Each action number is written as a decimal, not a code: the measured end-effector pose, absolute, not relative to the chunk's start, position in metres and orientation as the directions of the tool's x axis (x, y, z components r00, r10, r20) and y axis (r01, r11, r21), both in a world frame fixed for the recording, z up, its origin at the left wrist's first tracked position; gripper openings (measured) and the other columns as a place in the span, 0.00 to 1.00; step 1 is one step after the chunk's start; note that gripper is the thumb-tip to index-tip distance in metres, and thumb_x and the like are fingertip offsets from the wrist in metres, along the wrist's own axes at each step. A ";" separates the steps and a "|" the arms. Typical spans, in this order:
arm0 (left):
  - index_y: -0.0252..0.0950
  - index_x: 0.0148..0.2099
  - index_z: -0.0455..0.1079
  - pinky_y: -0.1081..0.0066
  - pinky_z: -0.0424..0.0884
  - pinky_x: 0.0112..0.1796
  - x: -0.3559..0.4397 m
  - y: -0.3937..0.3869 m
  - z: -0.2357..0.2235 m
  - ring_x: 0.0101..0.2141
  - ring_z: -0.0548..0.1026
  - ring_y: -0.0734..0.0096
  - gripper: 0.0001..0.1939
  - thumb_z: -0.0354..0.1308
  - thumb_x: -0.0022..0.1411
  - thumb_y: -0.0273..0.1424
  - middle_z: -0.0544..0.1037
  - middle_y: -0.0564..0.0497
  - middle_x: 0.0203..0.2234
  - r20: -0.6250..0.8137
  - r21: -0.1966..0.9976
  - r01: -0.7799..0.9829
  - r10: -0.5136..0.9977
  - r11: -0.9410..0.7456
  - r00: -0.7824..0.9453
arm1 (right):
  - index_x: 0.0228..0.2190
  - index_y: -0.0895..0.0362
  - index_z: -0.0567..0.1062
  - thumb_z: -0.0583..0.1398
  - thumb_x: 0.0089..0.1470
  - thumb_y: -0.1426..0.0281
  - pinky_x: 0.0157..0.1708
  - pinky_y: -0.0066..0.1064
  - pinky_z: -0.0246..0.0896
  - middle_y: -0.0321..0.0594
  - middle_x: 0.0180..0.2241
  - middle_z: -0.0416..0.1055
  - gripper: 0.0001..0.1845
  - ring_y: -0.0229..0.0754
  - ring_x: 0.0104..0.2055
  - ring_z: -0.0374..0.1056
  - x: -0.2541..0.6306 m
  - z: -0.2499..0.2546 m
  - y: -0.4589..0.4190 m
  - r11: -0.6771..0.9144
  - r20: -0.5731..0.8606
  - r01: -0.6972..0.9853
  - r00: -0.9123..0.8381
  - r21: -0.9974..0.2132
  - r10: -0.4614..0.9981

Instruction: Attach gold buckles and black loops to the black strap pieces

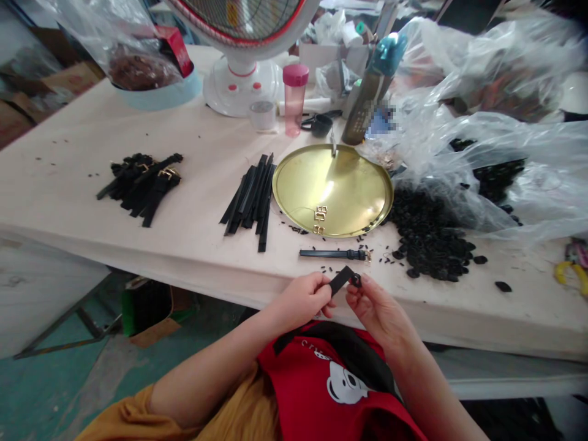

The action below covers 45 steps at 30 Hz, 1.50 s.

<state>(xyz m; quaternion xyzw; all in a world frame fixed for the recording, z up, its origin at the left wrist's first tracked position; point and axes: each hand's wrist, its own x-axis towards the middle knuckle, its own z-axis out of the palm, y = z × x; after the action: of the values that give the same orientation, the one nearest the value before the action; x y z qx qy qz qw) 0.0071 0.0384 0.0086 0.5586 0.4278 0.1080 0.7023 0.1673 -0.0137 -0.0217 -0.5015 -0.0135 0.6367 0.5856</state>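
Note:
My left hand (pixel 305 298) pinches a short black strap (pixel 340 281) at the table's near edge. My right hand (pixel 374 304) pinches a small black loop (pixel 356 280) at the strap's tip. Just beyond lies a finished black strap with a gold buckle (pixel 334 253). A round brass tray (pixel 294 184) holds two or three gold buckles (pixel 320 214) near its front rim. A bundle of plain black straps (pixel 252 199) lies left of the tray. A heap of small black loops (pixel 429 236) spills from a clear plastic bag to the right.
A pile of buckled straps (pixel 142 182) lies at the left. At the back stand a white fan (pixel 241 67), a pink tumbler (pixel 294 98), a tape roll (pixel 263 114) and a dark bottle (pixel 374 89). Clear bags (pixel 500 122) fill the right; yellow-handled pliers (pixel 569 272) lie at the far right.

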 end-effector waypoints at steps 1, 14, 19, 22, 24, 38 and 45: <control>0.34 0.35 0.61 0.78 0.63 0.24 0.007 0.040 0.009 0.23 0.70 0.78 0.08 0.43 0.57 0.31 0.71 0.53 0.26 -0.452 0.891 0.338 0.650 0.302 0.611 | 0.25 0.56 0.74 0.67 0.38 0.70 0.24 0.20 0.66 0.32 0.25 0.71 0.08 0.30 0.24 0.65 0.166 -0.022 -0.013 -0.317 -0.628 -0.731 0.193 -0.605 0.754; 0.35 0.30 0.67 0.75 0.53 0.24 0.001 0.049 0.015 0.23 0.65 0.74 0.14 0.43 0.59 0.34 0.71 0.52 0.21 -0.298 0.750 0.620 0.719 -0.230 0.628 | 0.32 0.53 0.75 0.66 0.39 0.65 0.35 0.29 0.65 0.34 0.31 0.72 0.14 0.36 0.30 0.67 0.165 -0.024 -0.015 -0.345 -0.447 -0.342 0.289 -0.874 0.846; 0.35 0.27 0.69 0.74 0.49 0.22 -0.008 0.055 0.024 0.20 0.62 0.76 0.13 0.46 0.58 0.33 0.70 0.52 0.19 -0.277 0.702 0.619 0.666 -0.352 0.693 | 0.29 0.54 0.75 0.67 0.37 0.65 0.35 0.30 0.63 0.35 0.28 0.72 0.12 0.38 0.30 0.66 0.170 -0.023 -0.019 -0.359 -0.380 -0.127 0.241 -0.924 0.893; 0.35 0.29 0.70 0.75 0.48 0.21 -0.013 0.056 0.029 0.19 0.62 0.76 0.13 0.47 0.57 0.33 0.71 0.52 0.19 -0.255 0.706 0.589 0.635 -0.393 0.729 | 0.29 0.54 0.75 0.67 0.38 0.65 0.34 0.30 0.61 0.35 0.27 0.72 0.12 0.37 0.30 0.66 0.171 -0.024 -0.021 -0.387 -0.416 -0.167 0.194 -0.907 0.889; 0.36 0.30 0.71 0.75 0.49 0.21 -0.015 0.055 0.030 0.20 0.63 0.75 0.12 0.47 0.57 0.33 0.72 0.52 0.20 -0.234 0.714 0.570 0.629 -0.407 0.741 | 0.30 0.54 0.75 0.66 0.39 0.65 0.34 0.30 0.61 0.34 0.27 0.72 0.12 0.37 0.29 0.65 0.169 -0.025 -0.021 -0.412 -0.454 -0.239 0.162 -0.879 0.876; 0.37 0.33 0.71 0.74 0.55 0.25 -0.012 0.039 0.022 0.24 0.68 0.70 0.15 0.43 0.61 0.34 0.75 0.49 0.25 -0.127 0.686 0.518 0.616 -0.512 0.778 | 0.27 0.54 0.76 0.66 0.38 0.66 0.33 0.30 0.60 0.33 0.25 0.72 0.10 0.36 0.28 0.65 0.150 -0.013 -0.027 -0.390 -0.417 -0.228 0.085 -0.892 0.905; 0.36 0.41 0.69 0.74 0.62 0.32 -0.015 0.032 0.027 0.28 0.71 0.69 0.14 0.45 0.60 0.34 0.76 0.50 0.28 -0.301 0.863 0.474 0.575 -0.175 0.761 | 0.27 0.56 0.76 0.66 0.39 0.66 0.30 0.27 0.59 0.32 0.22 0.71 0.10 0.34 0.25 0.64 0.166 -0.009 -0.022 -0.371 -0.413 -0.250 0.140 -0.894 0.900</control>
<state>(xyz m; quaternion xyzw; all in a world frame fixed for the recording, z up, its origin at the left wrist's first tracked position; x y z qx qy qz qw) -0.0152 0.0323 0.0266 0.7649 0.3428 0.0466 0.5433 0.1664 -0.0221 -0.0086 -0.5783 -0.2808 0.5927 0.4853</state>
